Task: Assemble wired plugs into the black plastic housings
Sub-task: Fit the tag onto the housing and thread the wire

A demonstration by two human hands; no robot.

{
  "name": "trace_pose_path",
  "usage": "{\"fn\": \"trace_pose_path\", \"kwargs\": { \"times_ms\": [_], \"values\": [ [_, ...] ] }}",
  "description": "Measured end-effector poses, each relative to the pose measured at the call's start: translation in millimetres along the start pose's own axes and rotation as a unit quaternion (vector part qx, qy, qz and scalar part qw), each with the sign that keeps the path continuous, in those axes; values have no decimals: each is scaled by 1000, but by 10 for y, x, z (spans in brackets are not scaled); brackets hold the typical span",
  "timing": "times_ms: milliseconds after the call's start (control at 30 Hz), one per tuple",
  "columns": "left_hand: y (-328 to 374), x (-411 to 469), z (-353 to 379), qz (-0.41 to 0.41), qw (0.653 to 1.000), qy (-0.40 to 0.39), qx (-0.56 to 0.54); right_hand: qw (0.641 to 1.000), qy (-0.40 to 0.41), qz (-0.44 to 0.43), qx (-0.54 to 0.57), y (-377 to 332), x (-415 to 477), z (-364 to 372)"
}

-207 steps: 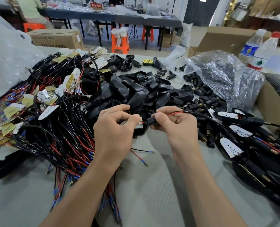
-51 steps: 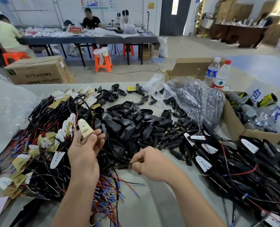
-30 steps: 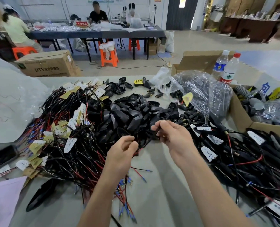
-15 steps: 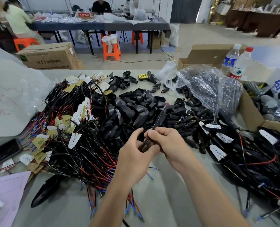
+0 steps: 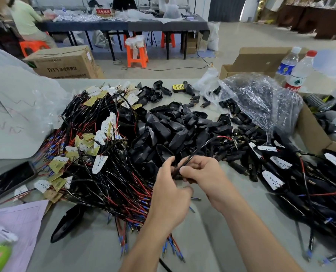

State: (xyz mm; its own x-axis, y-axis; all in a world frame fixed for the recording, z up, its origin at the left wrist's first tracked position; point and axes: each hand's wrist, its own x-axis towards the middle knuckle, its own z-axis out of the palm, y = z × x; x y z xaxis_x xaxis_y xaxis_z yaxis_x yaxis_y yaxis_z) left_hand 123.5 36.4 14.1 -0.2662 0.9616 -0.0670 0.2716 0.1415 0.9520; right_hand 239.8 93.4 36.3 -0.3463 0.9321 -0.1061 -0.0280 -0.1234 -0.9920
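Wired plug held over the desk's middle, just in front of the black housings heap. Left hand pinches its lower end. Right hand grips its cable with curled fingers. Tagged wire bundle lies toward the left edge.

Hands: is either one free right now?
No, the left hand and the right hand both pinch the same black wire.
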Motion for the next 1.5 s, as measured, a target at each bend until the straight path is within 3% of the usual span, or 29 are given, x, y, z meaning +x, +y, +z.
{"fn": "trace_pose_path", "kwargs": {
  "times_ms": [133, 200, 333, 433, 500, 667, 767, 867, 967, 1167, 1267, 1367, 1500],
  "values": [
    [21, 35, 9, -20, 997, -25, -75, 999, -42, 22, -23, -59, 41, -58],
    [9, 90, -57, -37, 993, 7, -109, 1000, -21, 14, 0, -148, 88, -127],
    [-101, 315, -211, -22, 973, 192, 127, 999, 22, -11, 22, -380, 220, -276],
    [-124, 535, -161, -76, 934, 199, 287, 1000, 17, -17, 2, -473, 290, -259],
    [-115, 669, -118, -96, 919, 208, 319, 999, 13, -23, -28, -491, 317, -228],
    [-138, 812, -115, -66, 926, 254, 270, 993, 22, -41, -107, -441, 354, -209],
    [-88, 769, -109, -3, 959, 264, 106, 989, 28, -54, -134, -422, 366, -184],
    [21, 699, -89, 30, 980, 197, -13, 990, 25, -68, -124, -387, 361, -118],
    [113, 642, -101, 34, 990, 123, -63, 963, 72, -114, -233, -330, 353, -104],
    [150, 587, -149, 21, 986, 84, -145, 922, 116, -181, -323, -352, 262, -56],
    [143, 559, -158, 14, 972, 0, -233, 922, 125, -175, -321, -353, 264, -70],
    [96, 496, -169, 36, 964, -95, -247, 931, 136, -147, -305, -335, 281, -153],
    [59, 449, -153, 24, 951, -152, -267, 956, 137, -82, -245, -280, 254, -187]
  ]
}}
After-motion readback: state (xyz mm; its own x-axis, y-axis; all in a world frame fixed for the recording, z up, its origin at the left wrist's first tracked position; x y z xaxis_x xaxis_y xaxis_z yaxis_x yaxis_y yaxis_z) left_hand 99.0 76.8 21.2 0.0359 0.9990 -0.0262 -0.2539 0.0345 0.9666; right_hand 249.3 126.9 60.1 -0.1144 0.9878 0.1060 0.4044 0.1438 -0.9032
